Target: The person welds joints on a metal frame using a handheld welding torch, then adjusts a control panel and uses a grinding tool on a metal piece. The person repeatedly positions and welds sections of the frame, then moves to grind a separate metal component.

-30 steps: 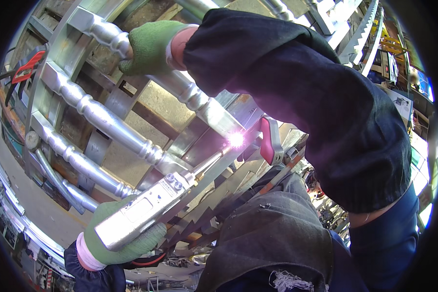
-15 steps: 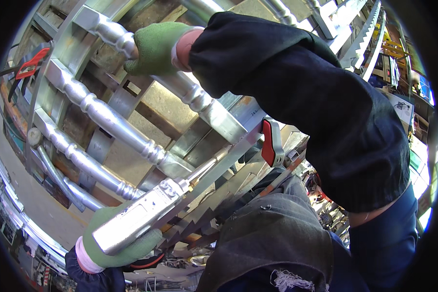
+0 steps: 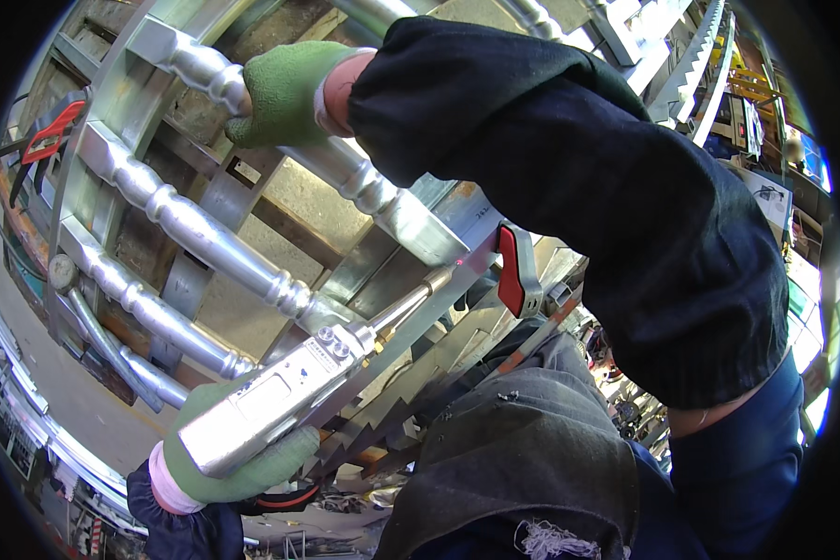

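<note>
My left hand (image 3: 252,467), in a green glove with a pink cuff, is closed round a silver handheld laser welding gun (image 3: 285,397). The gun's copper-coloured nozzle (image 3: 439,277) points up and right, its tip close to where a turned metal baluster (image 3: 411,219) meets a flat metal rail (image 3: 481,247). A small red light spot shows by the tip. Gloved the same way, my right hand (image 3: 289,93) wraps round the middle of that baluster, its fingertips partly hidden. My dark right sleeve (image 3: 551,159) crosses above the rail.
Two more balusters (image 3: 215,247) lie parallel on the left. Red-handled clamps grip the frame, one at the far left (image 3: 54,131), one beside the joint (image 3: 511,271). A hammer (image 3: 103,317) rests at the left. Toothed metal strips (image 3: 691,75) stand at upper right.
The welding gun's nozzle has shifted up and right toward the baluster's end, and a red spot now shows there. My right hand keeps its hold, the view having moved slightly.
</note>
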The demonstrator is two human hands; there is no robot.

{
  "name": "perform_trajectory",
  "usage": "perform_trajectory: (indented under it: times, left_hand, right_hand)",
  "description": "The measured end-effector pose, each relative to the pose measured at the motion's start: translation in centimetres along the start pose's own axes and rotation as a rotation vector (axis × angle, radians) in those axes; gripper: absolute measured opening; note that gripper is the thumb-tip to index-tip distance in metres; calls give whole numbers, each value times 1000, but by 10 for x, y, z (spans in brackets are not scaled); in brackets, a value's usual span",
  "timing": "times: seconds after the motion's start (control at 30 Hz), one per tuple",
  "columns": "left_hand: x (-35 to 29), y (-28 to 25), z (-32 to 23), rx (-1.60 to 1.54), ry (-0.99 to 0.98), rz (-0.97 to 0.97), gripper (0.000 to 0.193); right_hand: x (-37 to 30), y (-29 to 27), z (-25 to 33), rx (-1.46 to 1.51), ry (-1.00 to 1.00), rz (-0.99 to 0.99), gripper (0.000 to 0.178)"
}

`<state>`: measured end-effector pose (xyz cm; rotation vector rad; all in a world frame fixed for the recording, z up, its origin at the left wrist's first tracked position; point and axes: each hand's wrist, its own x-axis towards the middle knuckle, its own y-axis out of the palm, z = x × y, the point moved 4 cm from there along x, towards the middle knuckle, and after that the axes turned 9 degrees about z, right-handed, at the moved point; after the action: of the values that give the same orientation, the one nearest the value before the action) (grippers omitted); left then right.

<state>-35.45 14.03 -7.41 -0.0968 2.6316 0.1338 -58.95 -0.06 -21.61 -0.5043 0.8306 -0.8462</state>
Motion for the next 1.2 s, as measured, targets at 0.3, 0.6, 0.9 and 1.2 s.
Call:
perform_trajectory:
  times: [0.3, 0.6, 0.9, 1.2]
  left_hand:
    - [3, -2, 1, 65, 5, -4, 58]
    - [0, 0, 6, 8, -74, 4, 59]
    - [-3, 0, 4, 33, -40, -10, 59]
    - [-4, -1, 6, 42, -6, -3, 58]
  right_hand:
    - [-2, -1, -2, 0, 14, -7, 53]
    - [-8, -7, 9, -4, 20, 28, 52]
    - [-4, -4, 4, 10, 19, 23, 53]
    - [-8, -6, 4, 30, 55, 28, 50]
